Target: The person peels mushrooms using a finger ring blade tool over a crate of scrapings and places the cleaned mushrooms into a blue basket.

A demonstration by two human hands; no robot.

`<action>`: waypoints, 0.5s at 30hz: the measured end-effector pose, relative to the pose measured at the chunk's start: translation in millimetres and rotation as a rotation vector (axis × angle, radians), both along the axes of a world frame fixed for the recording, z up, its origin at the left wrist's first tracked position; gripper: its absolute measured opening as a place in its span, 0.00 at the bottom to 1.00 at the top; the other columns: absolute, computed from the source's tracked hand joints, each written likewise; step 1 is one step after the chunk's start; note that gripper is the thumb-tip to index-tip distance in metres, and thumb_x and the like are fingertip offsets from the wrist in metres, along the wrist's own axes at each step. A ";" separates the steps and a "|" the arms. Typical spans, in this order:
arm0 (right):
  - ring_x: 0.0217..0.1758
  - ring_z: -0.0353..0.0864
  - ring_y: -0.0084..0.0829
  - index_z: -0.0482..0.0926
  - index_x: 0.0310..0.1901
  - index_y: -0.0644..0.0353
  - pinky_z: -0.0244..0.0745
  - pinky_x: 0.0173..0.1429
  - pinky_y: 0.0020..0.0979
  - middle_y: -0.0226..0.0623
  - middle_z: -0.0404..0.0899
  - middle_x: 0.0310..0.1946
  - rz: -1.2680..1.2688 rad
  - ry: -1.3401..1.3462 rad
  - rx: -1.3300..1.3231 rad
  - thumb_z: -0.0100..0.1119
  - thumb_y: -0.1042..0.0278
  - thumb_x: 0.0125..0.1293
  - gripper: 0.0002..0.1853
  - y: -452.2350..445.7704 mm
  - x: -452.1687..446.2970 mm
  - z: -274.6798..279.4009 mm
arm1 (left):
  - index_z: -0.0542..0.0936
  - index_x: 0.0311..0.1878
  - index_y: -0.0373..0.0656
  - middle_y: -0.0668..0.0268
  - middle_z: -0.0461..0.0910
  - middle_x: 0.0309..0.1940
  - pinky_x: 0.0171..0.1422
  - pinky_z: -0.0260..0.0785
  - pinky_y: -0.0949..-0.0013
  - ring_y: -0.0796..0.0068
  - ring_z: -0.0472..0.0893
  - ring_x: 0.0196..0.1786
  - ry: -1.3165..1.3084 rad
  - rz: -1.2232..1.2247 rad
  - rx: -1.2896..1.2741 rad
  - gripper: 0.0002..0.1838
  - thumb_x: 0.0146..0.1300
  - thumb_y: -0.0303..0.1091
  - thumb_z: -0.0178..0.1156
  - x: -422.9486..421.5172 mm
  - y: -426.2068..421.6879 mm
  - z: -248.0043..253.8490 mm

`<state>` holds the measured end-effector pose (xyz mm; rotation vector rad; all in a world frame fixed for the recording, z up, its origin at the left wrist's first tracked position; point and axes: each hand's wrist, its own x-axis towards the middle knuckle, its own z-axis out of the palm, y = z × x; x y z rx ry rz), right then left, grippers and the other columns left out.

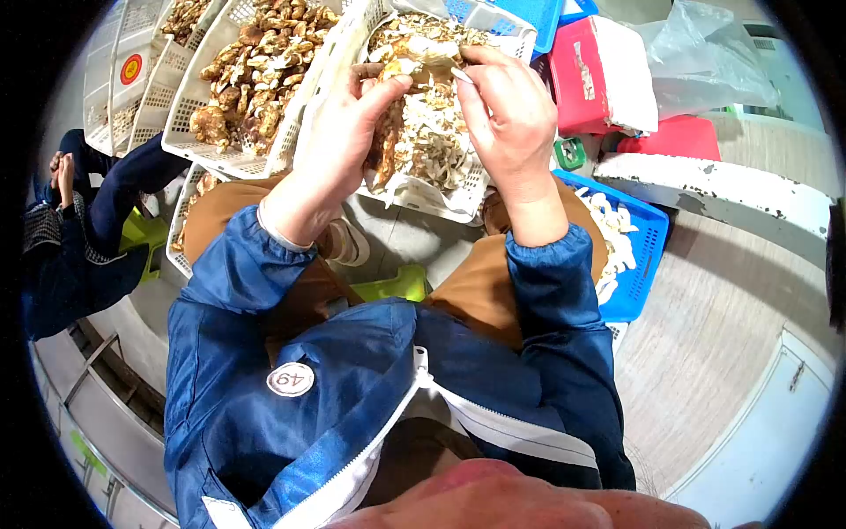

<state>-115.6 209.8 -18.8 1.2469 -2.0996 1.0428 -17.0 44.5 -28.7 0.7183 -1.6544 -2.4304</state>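
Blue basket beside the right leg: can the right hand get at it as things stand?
Likely yes: the blue basket is open-topped, its inner side partly hidden by the right leg, and nothing visible blocks the right hand, though it grips a small pale object.

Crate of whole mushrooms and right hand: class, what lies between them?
The head view shows the left hand, the mushroom it holds, and a crate of shavings below.

Shiny blue jacket, gathered sleeve cuffs, white front zip, round white badge with dark numerals, brown trousers
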 end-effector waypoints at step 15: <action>0.45 0.82 0.22 0.83 0.39 0.65 0.76 0.51 0.26 0.36 0.87 0.43 0.441 -1.003 -0.255 0.64 0.74 0.67 0.03 26.6 7.4 14.5 | 0.71 0.64 0.35 0.64 0.81 0.50 0.55 0.71 0.76 0.79 0.79 0.50 0.006 -0.415 -0.265 0.29 0.64 0.35 0.68 -1.5 -43.1 -10.9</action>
